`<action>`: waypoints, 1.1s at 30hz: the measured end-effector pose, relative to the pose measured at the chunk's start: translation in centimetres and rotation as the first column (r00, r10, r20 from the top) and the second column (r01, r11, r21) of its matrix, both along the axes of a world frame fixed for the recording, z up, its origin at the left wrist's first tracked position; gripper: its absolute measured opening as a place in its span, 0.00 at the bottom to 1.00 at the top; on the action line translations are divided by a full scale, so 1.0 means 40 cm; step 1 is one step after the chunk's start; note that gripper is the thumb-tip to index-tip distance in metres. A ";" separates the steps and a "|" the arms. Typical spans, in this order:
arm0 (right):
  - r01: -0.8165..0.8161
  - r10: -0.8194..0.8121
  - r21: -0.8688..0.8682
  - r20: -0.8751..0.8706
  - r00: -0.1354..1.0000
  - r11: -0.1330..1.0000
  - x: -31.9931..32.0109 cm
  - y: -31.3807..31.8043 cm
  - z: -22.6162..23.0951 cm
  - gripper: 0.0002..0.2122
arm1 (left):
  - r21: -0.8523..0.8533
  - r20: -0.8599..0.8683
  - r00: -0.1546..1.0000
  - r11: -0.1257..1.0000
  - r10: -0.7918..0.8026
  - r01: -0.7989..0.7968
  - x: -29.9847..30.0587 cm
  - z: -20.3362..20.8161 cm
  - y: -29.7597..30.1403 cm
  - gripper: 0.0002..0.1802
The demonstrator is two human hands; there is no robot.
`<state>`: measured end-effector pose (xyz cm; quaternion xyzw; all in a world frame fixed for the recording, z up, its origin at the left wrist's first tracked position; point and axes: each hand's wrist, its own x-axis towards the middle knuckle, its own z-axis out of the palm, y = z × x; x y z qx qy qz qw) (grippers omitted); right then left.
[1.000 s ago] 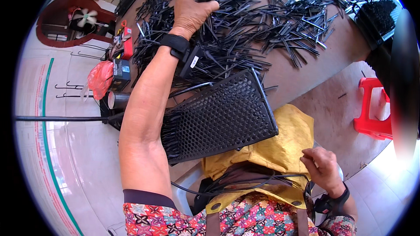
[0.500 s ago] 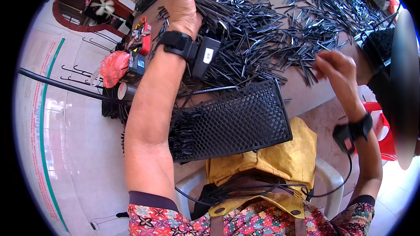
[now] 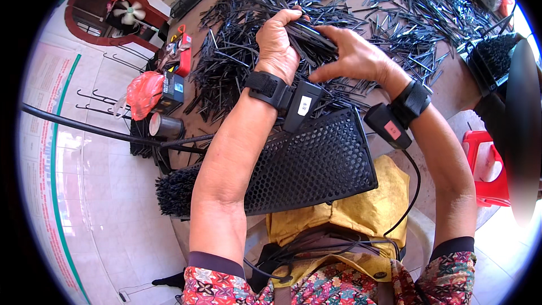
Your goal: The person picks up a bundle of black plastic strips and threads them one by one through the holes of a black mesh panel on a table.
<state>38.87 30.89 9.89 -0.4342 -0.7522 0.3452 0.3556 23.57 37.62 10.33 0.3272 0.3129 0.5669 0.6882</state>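
Note:
My left hand (image 3: 278, 45) is closed round a bundle of thin black plastic strips (image 3: 309, 38), raised over the heap on the table. Around the bundle's right end, my right hand (image 3: 360, 56) curves with thumb and fingers spread apart. Its fingertips are close to the strips; whether they touch I cannot tell. Below my hands lies a black perforated panel (image 3: 316, 158), its rows of holes bare on the right. Dark bristle tufts (image 3: 176, 192) fill its left end, and my left forearm covers part of it.
Loose black strips (image 3: 231, 62) are heaped across the table. At the left are a metal cup (image 3: 165, 125), a dark box (image 3: 173, 91), a pink plastic bag (image 3: 143, 95) and a red basket (image 3: 184, 51). A bristled black piece (image 3: 492, 59) stands right, near a red stool (image 3: 488, 186).
My left hand has moved right and nearer with its strips. My right hand has swung left to the bundle's end. The panel's bristled left end is now more visible.

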 end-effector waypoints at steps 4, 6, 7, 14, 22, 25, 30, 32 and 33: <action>0.119 -0.119 -0.045 -0.011 0.993 0.992 -0.026 -0.020 -0.032 0.20 | -0.055 0.020 1.000 0.998 0.008 -0.007 -0.008 -0.026 0.016 0.06; 0.181 -0.181 0.052 0.005 0.983 0.982 -0.025 -0.026 -0.048 0.11 | -0.092 0.025 0.999 0.996 -0.020 0.022 -0.008 -0.022 0.012 0.06; 0.191 -0.195 0.086 0.040 0.980 0.978 -0.018 -0.026 -0.056 0.10 | -0.100 0.038 0.999 0.995 0.017 -0.013 -0.003 -0.019 0.010 0.06; 0.154 -0.178 -0.131 -0.198 0.964 0.979 0.059 -0.039 -0.115 0.06 | -0.129 0.059 0.979 0.974 0.193 -0.184 0.013 -0.044 0.024 0.06; 0.199 -0.556 -0.578 -0.546 0.627 0.791 0.177 -0.062 -0.145 0.05 | -0.082 0.014 0.999 0.996 -0.030 0.031 -0.035 -0.078 0.033 0.06; 0.196 -0.569 -0.553 -0.657 0.495 0.810 0.146 -0.017 -0.108 0.04 | -0.083 -0.056 0.992 0.991 -0.112 0.107 -0.008 -0.085 0.005 0.09; 0.284 -0.525 -0.463 -0.555 0.645 0.840 0.018 0.031 -0.065 0.04 | -0.145 -0.111 0.970 0.969 -0.217 0.200 0.022 -0.089 -0.033 0.05; 0.485 -0.482 -0.059 -0.261 0.836 0.872 -0.015 0.052 -0.103 0.05 | -0.140 -0.020 0.974 0.965 -0.226 0.221 0.038 -0.075 -0.044 0.05; 0.498 -0.492 0.303 -0.102 0.865 0.812 -0.039 0.050 -0.113 0.07 | -0.139 0.026 0.975 0.965 -0.221 0.223 0.035 -0.076 -0.048 0.05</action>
